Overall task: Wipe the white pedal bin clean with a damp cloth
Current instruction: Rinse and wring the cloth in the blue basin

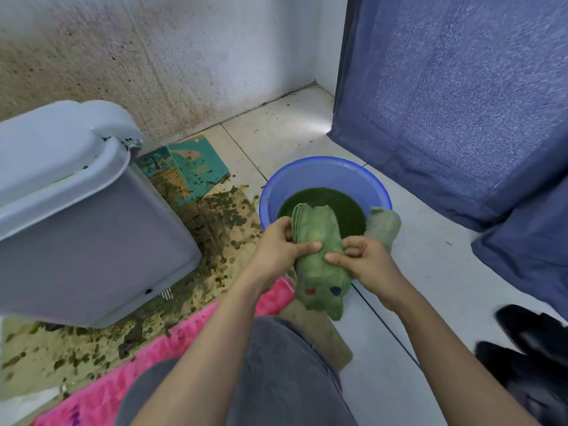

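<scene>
The white pedal bin (92,235) stands at the left with its lid down and dark specks near the hinge. Over the near rim of a blue basin (325,173) of green water, both hands hold a rolled, green-stained cloth (319,272). My left hand (276,247) grips its left side with the thumb across the top. My right hand (362,259) pinches its right side. The cloth's lower end hangs toward my knee.
A second pale cloth (382,224) lies on the basin's right rim. Stained cardboard (190,170) and green splatter cover the floor beside the bin. A pink mat (129,364) lies near my legs. A blue curtain (461,103) hangs at right, with black shoes (528,342) below it.
</scene>
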The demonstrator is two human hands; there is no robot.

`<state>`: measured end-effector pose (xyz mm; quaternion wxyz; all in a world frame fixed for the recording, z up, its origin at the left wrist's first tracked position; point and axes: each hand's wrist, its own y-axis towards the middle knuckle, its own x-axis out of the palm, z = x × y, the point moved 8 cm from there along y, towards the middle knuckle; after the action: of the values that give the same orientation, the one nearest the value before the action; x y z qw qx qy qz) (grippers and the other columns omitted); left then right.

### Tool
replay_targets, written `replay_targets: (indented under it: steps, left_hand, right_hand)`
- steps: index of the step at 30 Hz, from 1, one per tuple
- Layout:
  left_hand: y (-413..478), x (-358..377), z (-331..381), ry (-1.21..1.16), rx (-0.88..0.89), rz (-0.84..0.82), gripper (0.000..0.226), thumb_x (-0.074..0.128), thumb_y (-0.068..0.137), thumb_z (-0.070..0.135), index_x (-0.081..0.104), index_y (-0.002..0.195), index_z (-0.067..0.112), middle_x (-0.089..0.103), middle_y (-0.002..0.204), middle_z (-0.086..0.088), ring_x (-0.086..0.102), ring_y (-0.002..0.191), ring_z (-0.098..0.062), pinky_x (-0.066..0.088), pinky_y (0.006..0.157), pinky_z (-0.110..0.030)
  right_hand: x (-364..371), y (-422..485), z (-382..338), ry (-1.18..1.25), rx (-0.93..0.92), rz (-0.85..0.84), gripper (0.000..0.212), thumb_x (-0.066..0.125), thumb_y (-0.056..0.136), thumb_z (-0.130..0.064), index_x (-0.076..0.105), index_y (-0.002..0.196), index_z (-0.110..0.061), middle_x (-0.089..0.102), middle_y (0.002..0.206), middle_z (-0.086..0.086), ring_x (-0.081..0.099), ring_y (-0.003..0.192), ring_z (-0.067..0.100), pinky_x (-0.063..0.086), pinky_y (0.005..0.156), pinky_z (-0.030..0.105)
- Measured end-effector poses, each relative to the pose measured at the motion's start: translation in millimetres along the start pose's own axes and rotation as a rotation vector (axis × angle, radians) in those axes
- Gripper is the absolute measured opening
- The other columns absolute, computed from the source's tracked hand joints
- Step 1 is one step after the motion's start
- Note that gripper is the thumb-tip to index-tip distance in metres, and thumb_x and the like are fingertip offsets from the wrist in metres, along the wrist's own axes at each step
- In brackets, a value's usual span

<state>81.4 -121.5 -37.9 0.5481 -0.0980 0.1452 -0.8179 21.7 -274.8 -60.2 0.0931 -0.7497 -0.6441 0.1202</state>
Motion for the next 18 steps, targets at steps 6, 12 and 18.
replay_targets:
  steps: [6,12,18]
  left_hand:
    - [26.6,2.7,-13.4,0.245,0.029,0.085,0.034,0.079,0.08,0.001,0.059,0.107,0.002,0.072,0.103,-0.015,0.07,0.099,-0.03,0.057,0.089,-0.046]
    - [26.8,11.2,-40.0,0.665,0.216,0.198,0.063,0.077,0.081,0.01,0.049,0.138,0.011,0.058,0.133,-0.008,0.054,0.122,-0.029,0.042,0.105,-0.045]
    - [15.0,34.9,-48.9,0.991,0.494,0.102,0.035,0.049,0.104,0.029,0.06,0.134,0.016,0.056,0.142,-0.002,0.046,0.136,-0.022,0.023,0.118,-0.037]
  right_hand:
    - [-10.4,11.9,15.4,-0.328,-0.026,0.253,0.023,0.08,0.079,-0.018,0.059,0.071,-0.021,0.062,0.064,-0.006,0.063,0.062,0.013,0.047,0.058,0.017]
    - [-1.3,3.1,24.7,-0.695,-0.137,0.347,0.054,0.075,0.084,-0.024,0.052,0.133,-0.017,0.05,0.121,0.006,0.054,0.106,0.023,0.048,0.085,0.039]
    - [9.5,-1.2,26.2,-1.155,-0.343,0.315,0.026,0.049,0.099,-0.033,0.063,0.12,-0.035,0.057,0.135,-0.013,0.045,0.123,0.022,0.028,0.09,0.045]
